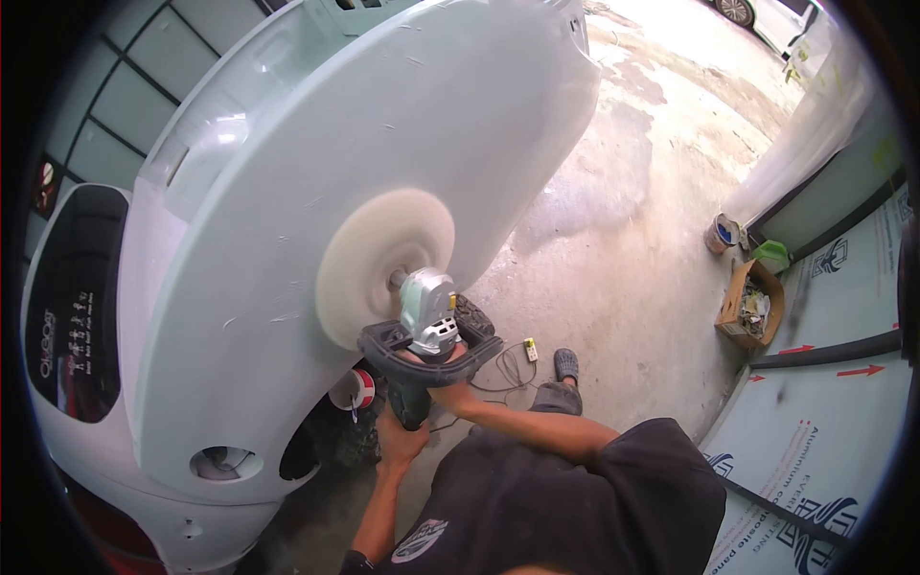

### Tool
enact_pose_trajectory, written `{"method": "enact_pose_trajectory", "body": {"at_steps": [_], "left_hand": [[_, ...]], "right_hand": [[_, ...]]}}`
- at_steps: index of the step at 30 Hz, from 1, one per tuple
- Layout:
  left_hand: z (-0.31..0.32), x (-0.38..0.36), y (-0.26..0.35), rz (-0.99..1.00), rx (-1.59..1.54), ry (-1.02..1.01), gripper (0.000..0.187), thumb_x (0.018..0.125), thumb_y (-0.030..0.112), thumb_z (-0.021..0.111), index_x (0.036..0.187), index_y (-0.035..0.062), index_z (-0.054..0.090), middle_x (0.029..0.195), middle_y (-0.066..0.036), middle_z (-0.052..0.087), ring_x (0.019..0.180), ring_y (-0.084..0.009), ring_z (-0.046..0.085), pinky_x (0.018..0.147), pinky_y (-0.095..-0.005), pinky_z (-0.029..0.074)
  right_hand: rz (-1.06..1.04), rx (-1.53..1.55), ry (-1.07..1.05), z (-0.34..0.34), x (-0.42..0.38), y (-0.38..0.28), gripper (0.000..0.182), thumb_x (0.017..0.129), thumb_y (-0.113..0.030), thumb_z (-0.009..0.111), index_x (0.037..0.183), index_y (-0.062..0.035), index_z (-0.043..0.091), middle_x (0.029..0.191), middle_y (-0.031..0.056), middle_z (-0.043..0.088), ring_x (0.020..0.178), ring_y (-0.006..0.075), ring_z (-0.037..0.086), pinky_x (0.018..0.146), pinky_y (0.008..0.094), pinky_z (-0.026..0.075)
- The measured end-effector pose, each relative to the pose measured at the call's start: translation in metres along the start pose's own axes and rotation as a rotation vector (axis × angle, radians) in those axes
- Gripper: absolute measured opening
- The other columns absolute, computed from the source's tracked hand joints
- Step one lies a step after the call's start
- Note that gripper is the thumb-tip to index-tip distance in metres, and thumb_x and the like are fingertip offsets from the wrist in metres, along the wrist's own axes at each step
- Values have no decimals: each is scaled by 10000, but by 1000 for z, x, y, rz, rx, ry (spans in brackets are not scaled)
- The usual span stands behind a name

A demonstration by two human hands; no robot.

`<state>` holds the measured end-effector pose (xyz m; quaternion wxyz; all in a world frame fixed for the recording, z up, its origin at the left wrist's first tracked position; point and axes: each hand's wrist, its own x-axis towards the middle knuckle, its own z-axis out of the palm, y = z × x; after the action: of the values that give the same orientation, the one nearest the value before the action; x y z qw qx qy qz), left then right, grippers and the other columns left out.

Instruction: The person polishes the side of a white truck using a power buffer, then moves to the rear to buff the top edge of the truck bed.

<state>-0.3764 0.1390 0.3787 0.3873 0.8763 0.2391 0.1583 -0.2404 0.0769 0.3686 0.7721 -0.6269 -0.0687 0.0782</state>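
My left hand's (398,441) fingers are closed round the polisher's (427,311) rear grip; my right hand's (448,391), partly hidden, curl beneath its handle guard (395,362). The blurred buffing pad (359,264) meets the pale car panel (383,144). Scattered scuffs (283,317) suggest it's unfinished; I can't judge how much is done.

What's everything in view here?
Panel: 1, whitish, left-centre
Polisher: 1, silver-black, centre
Pad: 1, cream, at panel
Bucket: 1, red-white, below panel
Cable: 1, dark, floor
Socket block: 1, yellow-white, floor
Cardboard box: 1, brown, right
Tub: 1, blue inside, right
Bag: 1, green, right
Plastic sheet: 1, translucent, upper right
Printed boards: several, pale, right
Car: 1, white, top right
Shirt: 1, dark, bottom
Clog: 1, grey, foot
Left hand: 1, bare, polisher
Right hand: 1, bare, polisher
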Motion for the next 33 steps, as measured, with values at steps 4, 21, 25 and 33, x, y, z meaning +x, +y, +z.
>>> {"method": "enact_pose_trajectory", "body": {"at_steps": [4,21,25,33], "left_hand": [[-14,-11,6,-12,2,29,388,697,34,744,1063,-55,650,939,-195,734,906,-273,749,771,-364,549],[88,55,63,-54,-56,54,481,751,127,763,1178,-20,597,970,-260,709,945,-464,691,810,-504,555],[69,5,27,-136,-135,112,406,764,138,756,1137,23,643,1002,-234,726,964,-435,702,827,-465,560],[27,-86,-9,-188,-173,258,404,735,110,790,1103,8,659,977,-181,736,919,-313,741,797,-393,563]], "right_hand": [[-20,23,-82,8,-18,-10,697,733,-406,928,1146,29,574,1055,143,633,985,256,631,847,403,499],[55,202,-16,-79,99,-12,268,945,-69,686,1188,-22,585,1090,45,656,969,134,623,863,310,514],[-41,-17,-165,-55,39,-6,499,899,-171,790,1260,6,494,1127,92,640,986,166,627,837,322,521],[188,-187,-419,-18,-51,-12,685,765,-337,918,1185,51,542,1106,135,664,993,208,661,836,350,545]]}}
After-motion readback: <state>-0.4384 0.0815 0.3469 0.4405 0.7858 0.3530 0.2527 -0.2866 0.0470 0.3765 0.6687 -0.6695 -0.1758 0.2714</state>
